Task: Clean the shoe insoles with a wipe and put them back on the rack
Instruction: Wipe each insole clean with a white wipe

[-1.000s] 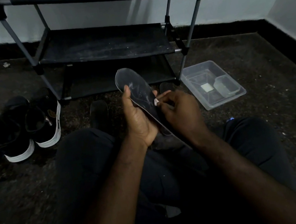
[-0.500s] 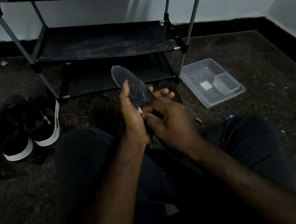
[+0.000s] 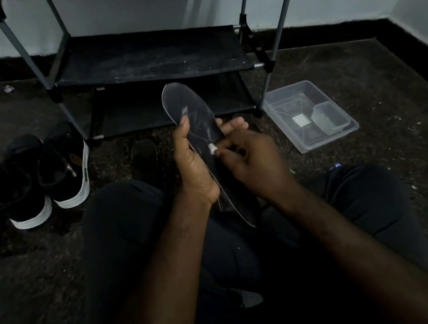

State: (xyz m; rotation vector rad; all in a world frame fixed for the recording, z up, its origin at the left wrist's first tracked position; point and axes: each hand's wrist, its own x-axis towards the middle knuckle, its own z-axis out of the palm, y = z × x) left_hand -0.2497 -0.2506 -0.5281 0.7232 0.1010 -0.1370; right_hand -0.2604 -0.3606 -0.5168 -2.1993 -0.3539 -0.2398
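Floor: a dark speckled floor (image 3: pixel 398 197) is running back to a black skirting (image 3: pixel 326 32) under pale walls (image 3: pixel 127 10), which are meeting in a corner at far right.
Insole: the dark insole (image 3: pixel 193 109) is being held tilted over the lap, its toe end pointing up and away toward the rack and its heel end dipping between the knees.
Left hand: the left hand (image 3: pixel 193 165) is curling round the insole's left edge, with the thumb lying up along the top face and the fingertips showing past the right edge.
Right hand: the right hand (image 3: pixel 252 161) is pinching the wipe and pressing it to the middle of the insole.
Wipe: the wipe (image 3: pixel 213 148) is showing as a small white wad at the fingertips.
Rack: the rack (image 3: pixel 151 57) is standing against the wall just beyond the insole's toe; how near they are cannot be told.
Other insole: the other insole (image 3: pixel 144 153) is lying flat on the floor before the rack, left of the left hand.
Box: a clear box (image 3: pixel 314 146) is sitting near the rack's front right leg, apart from the right hand, with floor stretching on to the skirting beyond it.
Shoes: black shoes (image 3: pixel 65 171) are lining up on the left, the nearest just beside the rack's front left leg.
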